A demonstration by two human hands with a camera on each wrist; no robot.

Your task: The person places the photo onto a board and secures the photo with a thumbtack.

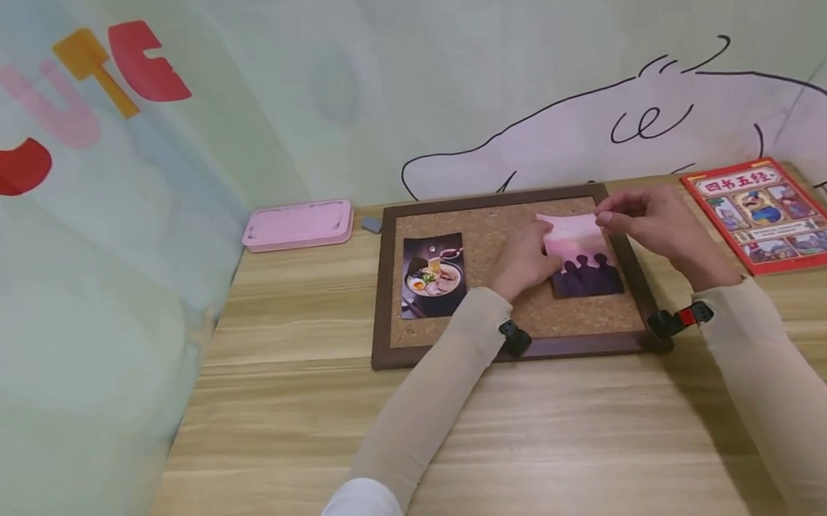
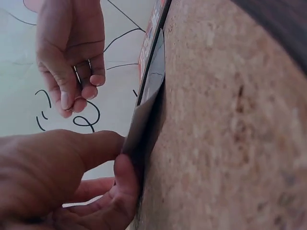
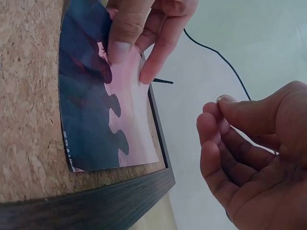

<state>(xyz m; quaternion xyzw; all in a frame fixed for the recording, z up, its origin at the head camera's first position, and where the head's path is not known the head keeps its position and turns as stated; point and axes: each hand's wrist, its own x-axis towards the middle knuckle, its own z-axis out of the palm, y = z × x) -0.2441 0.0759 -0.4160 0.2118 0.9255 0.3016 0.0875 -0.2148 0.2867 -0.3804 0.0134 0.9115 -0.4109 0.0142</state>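
A cork board with a dark brown frame lies on the wooden table. My left hand pinches the left side of a photo showing dark silhouettes against a pink sky. In the left wrist view, this photo is tilted up from the cork at one edge. Above the photo's top right corner, my right hand pinches a tiny shiny thumbtack between thumb and forefinger, mostly hidden by the fingertips. On the board's left side a ramen photo has a small pin near its top.
A pink case sits at the back left, with a small grey block beside it. A red illustrated book lies right of the board. Behind the table hangs a printed curtain.
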